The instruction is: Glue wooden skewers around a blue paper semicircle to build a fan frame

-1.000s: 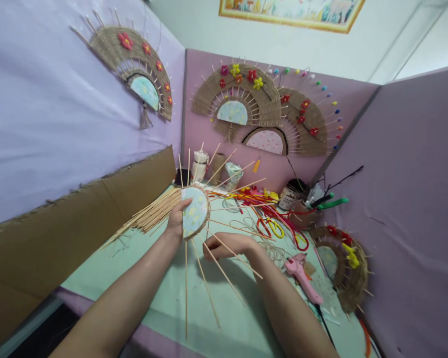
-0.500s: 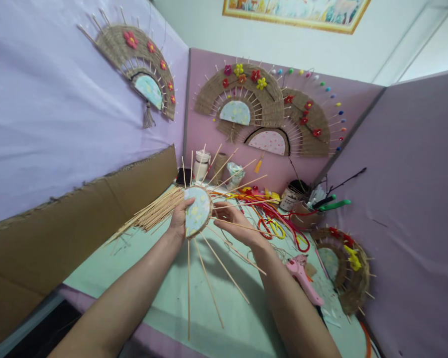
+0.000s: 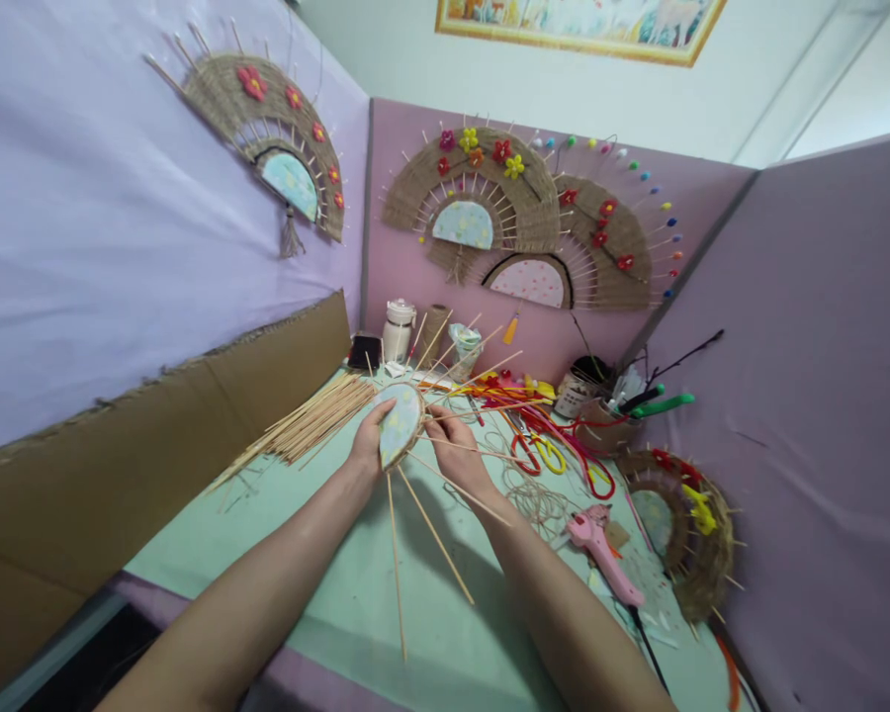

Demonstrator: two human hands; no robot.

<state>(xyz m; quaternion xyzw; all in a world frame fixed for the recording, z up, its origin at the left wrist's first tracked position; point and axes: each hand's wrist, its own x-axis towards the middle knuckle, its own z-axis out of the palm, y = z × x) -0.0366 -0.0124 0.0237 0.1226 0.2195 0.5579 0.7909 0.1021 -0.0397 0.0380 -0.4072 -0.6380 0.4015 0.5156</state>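
Observation:
My left hand (image 3: 369, 440) is closed on the flat side of a half-round fan base (image 3: 402, 423), thumb on its pale blue-green patterned face. Thin wooden sticks (image 3: 436, 534) radiate from its curved rim, which is edged with twine. My right hand (image 3: 456, 453) is at that rim, its fingers curled together among the sticks; whatever they pinch is hidden. Loose twine (image 3: 538, 499) lies in a tangle on the table to the right of my right hand.
A bundle of wooden sticks (image 3: 315, 420) lies left. A pink glue gun (image 3: 604, 559), scissors (image 3: 549, 455) and red pipe cleaners (image 3: 575, 445) are on the right. Behind stand a white bottle (image 3: 399, 331) and a twine spool (image 3: 434, 334). A finished fan (image 3: 701, 554) leans right.
The fan base has tilted and shifted slightly right, its sticks turning with it. My right hand's fingers have drawn in and curled at the rim. The view has shifted slightly.

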